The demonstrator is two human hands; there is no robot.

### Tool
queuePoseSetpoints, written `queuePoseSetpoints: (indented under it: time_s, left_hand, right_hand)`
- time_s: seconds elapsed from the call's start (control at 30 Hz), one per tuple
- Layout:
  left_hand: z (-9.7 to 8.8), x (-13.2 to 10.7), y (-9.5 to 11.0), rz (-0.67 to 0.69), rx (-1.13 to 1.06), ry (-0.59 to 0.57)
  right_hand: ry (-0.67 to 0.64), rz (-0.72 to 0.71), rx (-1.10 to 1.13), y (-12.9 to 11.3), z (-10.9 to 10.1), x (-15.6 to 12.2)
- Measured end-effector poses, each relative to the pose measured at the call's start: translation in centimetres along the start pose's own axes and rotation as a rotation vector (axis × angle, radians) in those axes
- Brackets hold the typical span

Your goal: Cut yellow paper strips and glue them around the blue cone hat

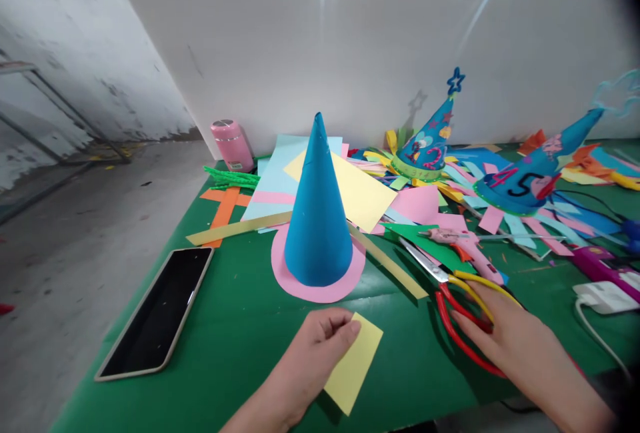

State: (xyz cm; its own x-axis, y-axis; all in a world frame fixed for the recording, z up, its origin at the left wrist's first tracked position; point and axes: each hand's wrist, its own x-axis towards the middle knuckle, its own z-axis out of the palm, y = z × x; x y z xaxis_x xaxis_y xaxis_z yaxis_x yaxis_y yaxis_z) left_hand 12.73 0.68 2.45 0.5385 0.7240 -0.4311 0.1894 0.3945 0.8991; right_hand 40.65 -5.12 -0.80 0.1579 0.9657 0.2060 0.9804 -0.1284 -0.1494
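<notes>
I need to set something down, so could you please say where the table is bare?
Between the phone and left hand, and between the held yellow paper and scissors. Behind the blue cone, paper sheets crowd the table.

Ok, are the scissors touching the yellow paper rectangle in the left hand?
Apart: the head view plainly shows green tabletop between the scissors and the yellow paper rectangle.
</notes>
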Motion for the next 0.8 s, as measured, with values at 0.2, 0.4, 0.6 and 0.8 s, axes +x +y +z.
queuePoseSetpoints:
  time_s: [0.2,0.4,0.6,0.8]
  left_hand:
    - [-0.5,-0.4,-0.2,-0.043,-0.118,0.034]
    - [-0.7,-0.4,-0.2,-0.052,-0.162,0.095]
    - [0.5,0.2,0.0,-0.017,-0.145,0.09]
    - [1.4,0.5,0.7,0.126,-0.093,0.138]
  right_hand:
    - [-0.065,-0.087,-0.044,-0.5,1.4,0.5]
    - [0.024,-0.125,-0.012,-2.4,-0.9,0.8]
    - [0.023,-0.155,0.161,-6.2,-1.6,2.8]
    - [-0.262,-0.097,0.763,-10.6,-2.8,2.8]
